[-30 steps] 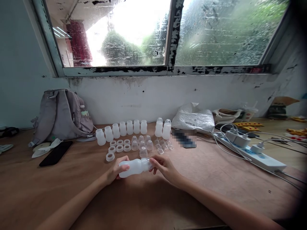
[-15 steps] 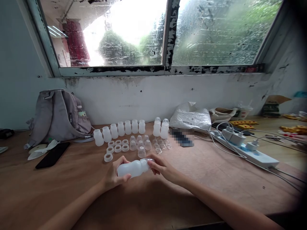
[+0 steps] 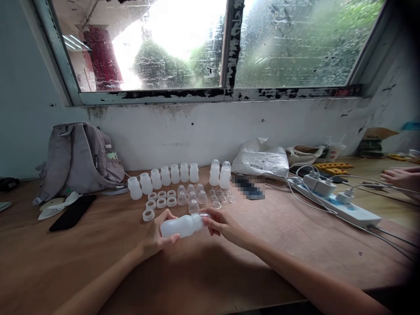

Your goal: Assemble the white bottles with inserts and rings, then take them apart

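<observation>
My left hand (image 3: 159, 236) is wrapped round the body of a frosted white bottle (image 3: 179, 227), which lies nearly level above the table. At its right end, the fingers of my right hand (image 3: 218, 224) close on a clear cap (image 3: 204, 215). Behind them stand a row of open frosted bottles (image 3: 165, 175), white collar rings (image 3: 161, 202), clear domed caps (image 3: 193, 206) and thin flat rings (image 3: 216, 204). Two capped bottles (image 3: 225, 176) stand upright to the right of the row.
A grey backpack (image 3: 78, 159) and black phone (image 3: 72, 213) are at the left. To the right lie a silver bag (image 3: 260, 160), a pixelated dark object (image 3: 250, 187) and a white power strip (image 3: 348, 211) with cables. Another person's hand (image 3: 402, 178) shows at the right edge.
The bottle's capped end has dipped or shifted very slightly, my hands keeping their hold. The other person's hand has come further into view at the right, over the yellow pieces.
</observation>
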